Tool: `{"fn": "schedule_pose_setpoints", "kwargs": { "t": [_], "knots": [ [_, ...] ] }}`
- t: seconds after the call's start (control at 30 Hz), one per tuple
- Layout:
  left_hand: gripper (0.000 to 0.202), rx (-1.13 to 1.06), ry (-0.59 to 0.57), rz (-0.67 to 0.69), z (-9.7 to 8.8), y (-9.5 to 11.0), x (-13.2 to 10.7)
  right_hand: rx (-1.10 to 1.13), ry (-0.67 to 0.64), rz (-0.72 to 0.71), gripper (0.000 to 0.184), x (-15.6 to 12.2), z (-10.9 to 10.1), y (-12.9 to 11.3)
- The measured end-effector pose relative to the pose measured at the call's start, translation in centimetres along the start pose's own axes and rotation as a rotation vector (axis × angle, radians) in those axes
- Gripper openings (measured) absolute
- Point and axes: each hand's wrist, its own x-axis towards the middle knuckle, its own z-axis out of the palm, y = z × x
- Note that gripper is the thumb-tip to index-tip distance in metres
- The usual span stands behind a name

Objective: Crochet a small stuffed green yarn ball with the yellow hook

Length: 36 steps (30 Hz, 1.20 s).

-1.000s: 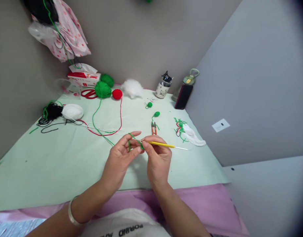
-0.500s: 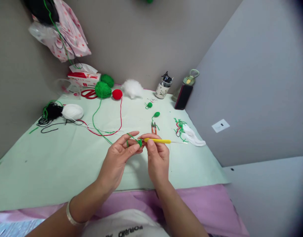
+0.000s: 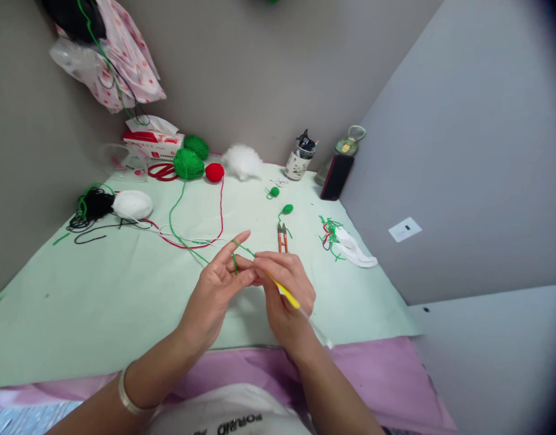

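Note:
My left hand [image 3: 217, 290] pinches a small green crochet piece, with green yarn [image 3: 183, 232] looped over its raised forefinger. That strand runs back across the pale green mat [image 3: 101, 302] to a green yarn ball [image 3: 188, 164]. My right hand [image 3: 284, 290] is closed round a yellow-handled crochet hook [image 3: 289, 296]. The hook's tip is at the piece between my fingers, and its tail points down to the right. Both hands meet above the mat's near middle.
Orange snips [image 3: 282, 236] lie just beyond my hands. Further back are a red yarn ball [image 3: 215, 172], white stuffing [image 3: 242, 161], white yarn [image 3: 133, 204], black yarn [image 3: 93, 205], a tissue box [image 3: 153, 142], a jar [image 3: 299, 162], a dark phone [image 3: 337, 176] and yarn scraps [image 3: 332, 232].
The crochet hook has swung from lying level and pointing right to slanting down toward me. My left forefinger has lifted with the yarn over it.

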Motion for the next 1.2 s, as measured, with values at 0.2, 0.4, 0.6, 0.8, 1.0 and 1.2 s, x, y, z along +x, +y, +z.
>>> {"fn": "schedule_pose_setpoints", "kwargs": {
  "t": [0.2, 0.4, 0.6, 0.8, 1.0, 1.2],
  "knots": [
    [0.053, -0.089, -0.004, -0.077, 0.0, 0.1, 0.2, 0.266, 0.092, 0.208, 0.027, -0.1, 0.1, -0.3],
    [0.047, -0.053, -0.031, -0.071, -0.2, 0.2, 0.2, 0.738, 0.057, 0.606, 0.009, 1.0, -0.3, 0.3],
    [0.044, 0.000, -0.023, -0.067, -0.5, 0.4, 0.2, 0.756, 0.032, 0.592, 0.014, 1.4, -0.8, 0.1],
    [0.040, -0.039, -0.043, -0.072, -0.7, 0.6, 0.2, 0.768, 0.034, 0.571, 0.014, 1.5, -0.8, 0.0],
    [0.044, -0.046, -0.052, -0.059, -0.9, 0.2, 0.3, 0.826, 0.063, 0.604, 0.014, 1.3, -0.4, -0.2],
    [0.046, 0.079, -0.032, 0.061, -0.7, -0.1, 0.3, 0.839, 0.103, 0.660, 0.015, 1.2, 0.0, -0.6]
  ]
}}
